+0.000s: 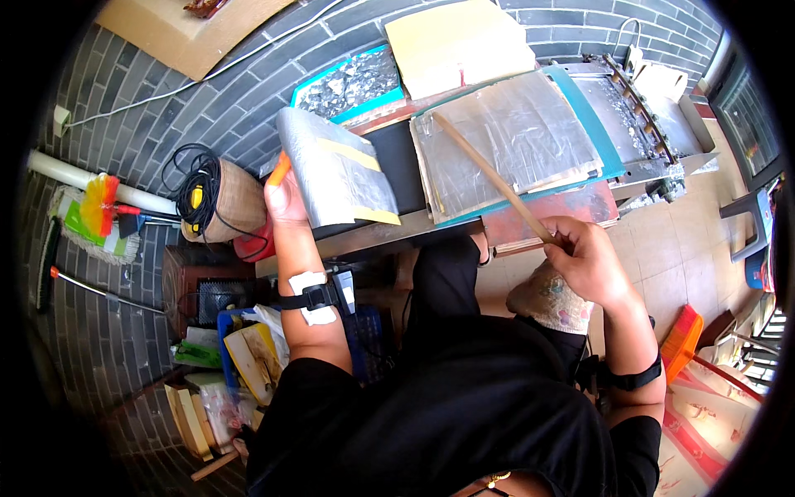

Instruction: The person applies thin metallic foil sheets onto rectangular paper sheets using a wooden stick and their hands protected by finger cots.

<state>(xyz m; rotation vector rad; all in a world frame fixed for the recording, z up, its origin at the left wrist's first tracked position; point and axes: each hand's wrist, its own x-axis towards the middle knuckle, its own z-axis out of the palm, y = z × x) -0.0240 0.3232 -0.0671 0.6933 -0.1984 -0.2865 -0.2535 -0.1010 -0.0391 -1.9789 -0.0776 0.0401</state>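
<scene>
My left hand (287,200) holds a silvery foil-like sheet (329,174) by its left edge. Yellowish strips show on its face, and my fingers are partly hidden behind it. An orange piece (279,169) sits at my left thumb; whether it is worn or held I cannot tell. My right hand (581,258) grips one end of a long, flat wooden stick (490,176). The stick's far end lies over a stack of thin greyish sheets (528,133), which rests on a teal mat (584,118). Between the held sheet and the stack is a black surface (397,158).
A blue-rimmed tray (348,87) of silvery flakes and a pale yellow paper stack (456,46) stand along the brick wall. At right is a metal apparatus (640,118). A bin with coiled black cable (239,202) stands left; a cloth (553,297) covers my right knee.
</scene>
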